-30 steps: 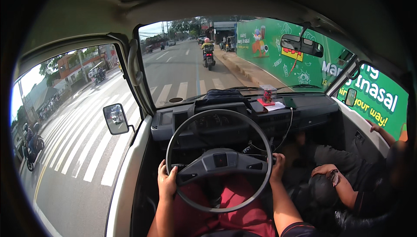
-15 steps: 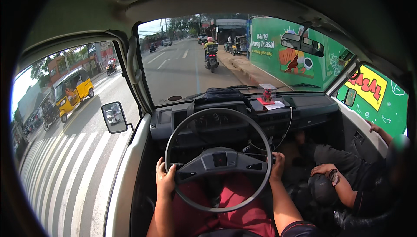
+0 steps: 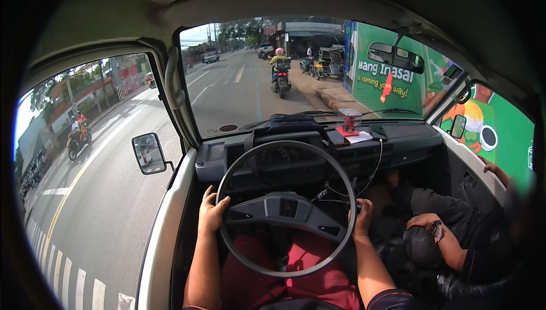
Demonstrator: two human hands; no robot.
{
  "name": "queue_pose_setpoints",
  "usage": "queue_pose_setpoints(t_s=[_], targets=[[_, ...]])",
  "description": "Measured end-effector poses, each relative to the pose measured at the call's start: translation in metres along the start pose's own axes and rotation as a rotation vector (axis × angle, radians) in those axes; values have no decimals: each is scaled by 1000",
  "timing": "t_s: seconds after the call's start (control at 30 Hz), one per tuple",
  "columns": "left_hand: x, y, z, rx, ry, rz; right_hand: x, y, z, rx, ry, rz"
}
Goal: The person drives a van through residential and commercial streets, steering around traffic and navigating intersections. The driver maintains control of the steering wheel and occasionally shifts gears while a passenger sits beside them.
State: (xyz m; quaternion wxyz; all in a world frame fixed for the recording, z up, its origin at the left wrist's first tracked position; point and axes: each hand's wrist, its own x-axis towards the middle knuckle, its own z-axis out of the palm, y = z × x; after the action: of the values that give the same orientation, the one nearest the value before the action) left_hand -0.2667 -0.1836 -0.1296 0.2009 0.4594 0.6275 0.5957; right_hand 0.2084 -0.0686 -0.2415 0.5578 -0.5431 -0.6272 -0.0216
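I see the dark grey dashboard (image 3: 398,145) spanning the cab, and just below it the round black steering wheel (image 3: 286,208) sits dead centre above my red-clad lap. My left hand (image 3: 211,214) is clenched round the wheel's left rim and my right hand (image 3: 362,218) grips its right rim, fingers wrapped tight. Outside the driver's window hangs the small black-framed side mirror (image 3: 148,153), and a tiny red trinket in a clear box (image 3: 349,121) stands on the dashboard top.

Bright daylight, dim cabin, perhaps vignetted
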Motion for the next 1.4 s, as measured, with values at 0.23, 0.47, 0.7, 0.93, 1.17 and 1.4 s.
queue_pose_setpoints(t_s=[0.23,0.47,0.7,0.93,1.17,1.4], targets=[[-1,-1,0,-196,-54,-73,1,-5,-2,-33,16,-20],[9,-5,-1,-266,-128,-16,3,-11,-12,-21,-57,-19],[12,-14,-3,-333,-168,-76,4,-17,-15,-9,-60,-14],[5,-7,-4,-393,-212,-132,5,-18,-18,-17,-64,-20],[-2,6,-2,-298,-142,-149,5,-25,-19,-4,-45,36],[-15,-3,1,-365,-33,-202,6,-24,-19,20,-43,42]])
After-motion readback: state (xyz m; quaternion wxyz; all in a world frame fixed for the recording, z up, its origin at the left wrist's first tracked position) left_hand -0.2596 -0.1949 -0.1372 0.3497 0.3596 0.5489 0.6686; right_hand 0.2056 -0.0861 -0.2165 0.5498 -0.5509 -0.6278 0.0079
